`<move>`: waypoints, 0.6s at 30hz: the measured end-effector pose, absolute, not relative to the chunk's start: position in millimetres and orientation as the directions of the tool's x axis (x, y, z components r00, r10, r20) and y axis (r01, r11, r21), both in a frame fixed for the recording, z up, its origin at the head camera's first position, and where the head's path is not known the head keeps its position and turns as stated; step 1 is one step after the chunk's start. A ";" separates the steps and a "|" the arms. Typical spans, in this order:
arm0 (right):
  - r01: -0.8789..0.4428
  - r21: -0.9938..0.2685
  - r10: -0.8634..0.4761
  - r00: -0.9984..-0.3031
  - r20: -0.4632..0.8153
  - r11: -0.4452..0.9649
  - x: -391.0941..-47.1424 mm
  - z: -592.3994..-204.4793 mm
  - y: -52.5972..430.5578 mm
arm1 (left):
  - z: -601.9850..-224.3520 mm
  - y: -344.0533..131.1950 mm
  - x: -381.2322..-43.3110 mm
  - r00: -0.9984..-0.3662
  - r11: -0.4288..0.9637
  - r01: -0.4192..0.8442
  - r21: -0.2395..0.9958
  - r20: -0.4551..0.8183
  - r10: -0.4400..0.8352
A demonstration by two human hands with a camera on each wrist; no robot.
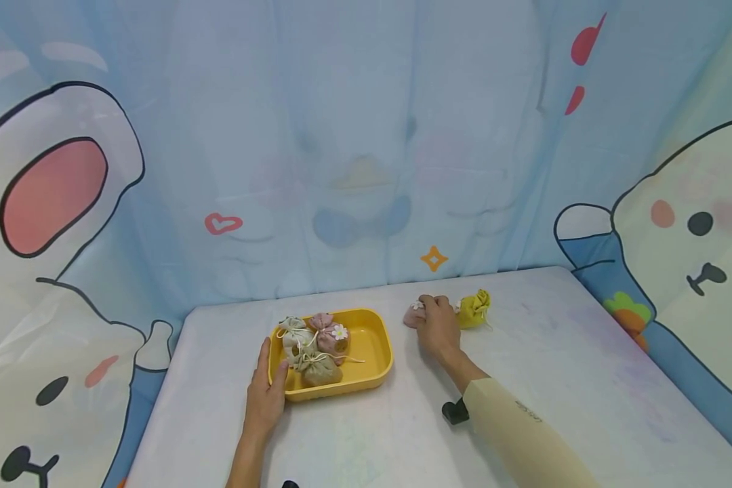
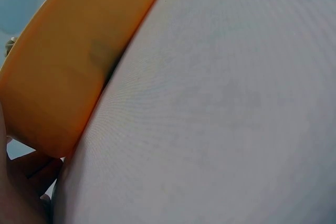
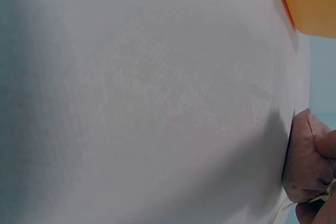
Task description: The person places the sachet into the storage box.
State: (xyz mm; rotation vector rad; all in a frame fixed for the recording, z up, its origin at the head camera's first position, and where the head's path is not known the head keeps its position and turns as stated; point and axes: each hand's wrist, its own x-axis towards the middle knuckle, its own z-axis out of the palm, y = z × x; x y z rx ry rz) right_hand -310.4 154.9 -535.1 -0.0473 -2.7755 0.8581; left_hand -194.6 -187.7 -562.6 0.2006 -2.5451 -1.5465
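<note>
My left hand [image 1: 267,396] is at the near left corner of a yellow tray [image 1: 375,383], its thumb at the rim and its fingers along the outer left side. Inside the tray sit a pale patterned pouch [image 1: 295,333], a pink drawstring pouch with a white flower [image 1: 326,335] and an olive-beige pouch [image 1: 320,371]. To the right of the tray, my right hand [image 1: 440,329] pinches another pink drawstring pouch [image 3: 307,163] low at the tabletop. The hand hides part of it. Just beyond that hand stands a yellow-green pouch [image 1: 474,310].
A white cloth covers the table [image 1: 366,440], which ends at a blue cartoon curtain [image 1: 354,135] behind. A small black object [image 1: 455,412] shows beside the right sleeve [image 1: 518,427]. Another dark tip [image 1: 289,484] appears at the lower edge.
</note>
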 end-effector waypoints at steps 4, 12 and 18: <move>-0.047 -0.615 0.104 -0.973 0.207 0.787 -310.7 -535.0 152.8 | -563.0 -188.1 -194.6 -0.979 0.458 -0.034 0.888 0.063 -0.195; -0.168 -0.693 0.060 -0.955 0.292 0.701 -310.1 -526.1 148.4 | -561.3 -188.1 -194.6 -0.978 0.465 -0.032 0.885 0.067 -0.196; -0.202 -0.736 0.048 -0.951 0.304 0.646 -308.5 -514.0 139.9 | -562.7 -188.0 -194.1 -0.979 0.459 -0.028 0.888 0.070 -0.194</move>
